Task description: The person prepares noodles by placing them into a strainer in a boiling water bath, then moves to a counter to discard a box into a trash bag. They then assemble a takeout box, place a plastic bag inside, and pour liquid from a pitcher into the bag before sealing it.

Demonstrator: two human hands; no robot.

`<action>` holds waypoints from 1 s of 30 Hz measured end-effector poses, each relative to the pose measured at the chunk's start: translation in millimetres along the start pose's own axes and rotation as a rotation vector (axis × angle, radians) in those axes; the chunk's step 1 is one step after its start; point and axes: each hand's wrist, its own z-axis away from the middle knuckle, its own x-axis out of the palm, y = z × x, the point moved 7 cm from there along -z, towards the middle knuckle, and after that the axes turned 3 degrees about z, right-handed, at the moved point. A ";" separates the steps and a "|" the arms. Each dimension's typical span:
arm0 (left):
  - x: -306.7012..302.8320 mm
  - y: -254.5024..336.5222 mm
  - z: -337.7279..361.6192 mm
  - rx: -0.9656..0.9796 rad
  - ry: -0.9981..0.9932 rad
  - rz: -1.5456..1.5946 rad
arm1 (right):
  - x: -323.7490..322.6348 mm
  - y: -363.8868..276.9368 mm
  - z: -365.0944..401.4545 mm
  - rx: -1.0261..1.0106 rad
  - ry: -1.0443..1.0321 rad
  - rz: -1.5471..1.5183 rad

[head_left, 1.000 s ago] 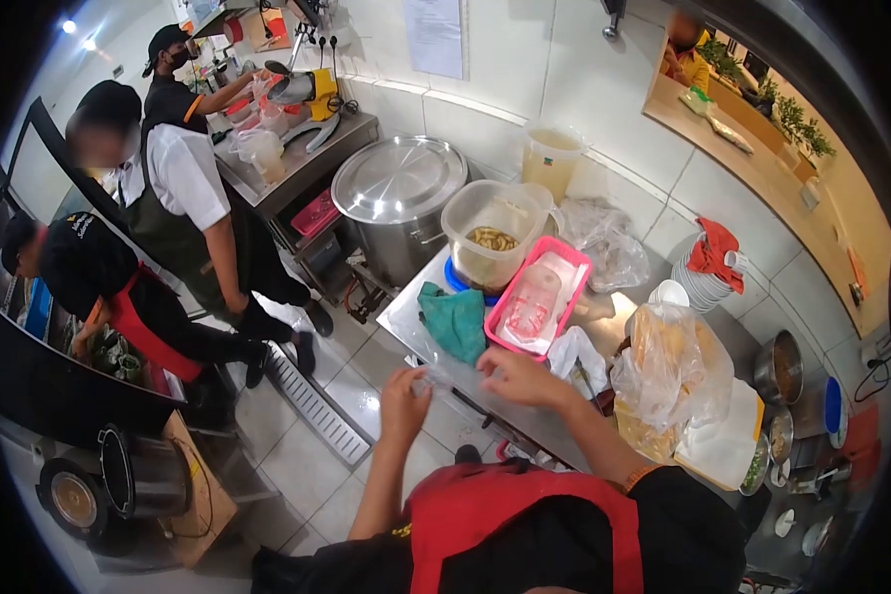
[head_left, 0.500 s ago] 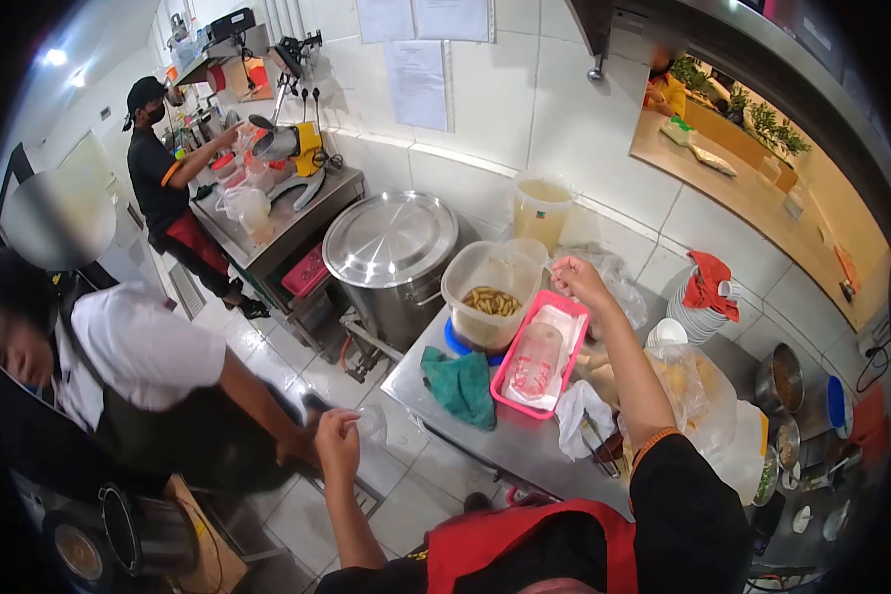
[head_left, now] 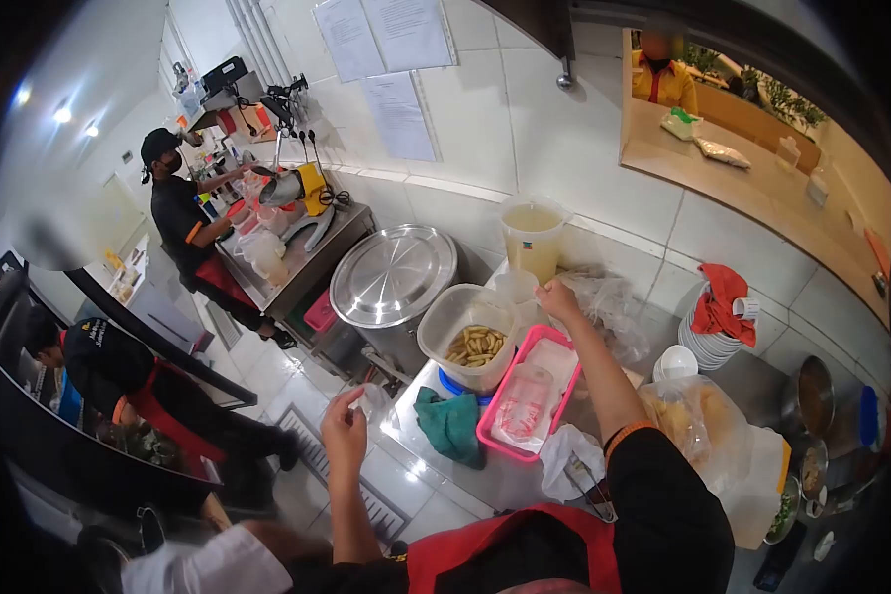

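My right hand (head_left: 560, 301) is closed at the rim of a small translucent plastic cup (head_left: 516, 288); the exact grip is partly hidden. The cup is beside a clear tub (head_left: 444, 315) of liquid with greenish-brown, finger-shaped pieces. Just under my right forearm is a pink tray (head_left: 485, 426) with white lining and a clear bag (head_left: 527, 401) with red print. My left hand (head_left: 345, 421) is raised over the floor, left of the table, its fingers pinched at a crumpled clear plastic bag (head_left: 374, 402). A green cloth (head_left: 447, 426) lies between the hands on the steel table.
Behind stand a large lidded steel pot (head_left: 394, 272) and a bucket of yellowish liquid (head_left: 533, 238). Tongs (head_left: 592, 485), stacked bowls (head_left: 708, 332) and bagged food (head_left: 698, 416) are at right. One co-worker (head_left: 183, 213) stands at the back counter; another (head_left: 119, 371) bends at left.
The view has turned and shifted. My right hand is closer to the cup. The white-sleeved person at left has dropped low in view, and a bending co-worker now shows there.
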 end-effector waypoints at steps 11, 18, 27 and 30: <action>-21.5 -10.5 -6.6 -0.084 0.090 -0.055 | -125.3 -47.3 -10.0 -0.206 -0.250 -0.692; -5.9 5.8 -92.2 0.119 0.084 -0.052 | -191.7 -155.9 -54.1 -0.392 0.250 0.291; 33.1 0.5 -171.0 0.162 -0.061 0.299 | -102.3 -181.4 -80.0 -0.494 0.196 0.916; 35.4 -9.0 -186.5 0.183 -0.120 0.325 | -92.1 -186.4 -79.5 -0.484 0.175 0.975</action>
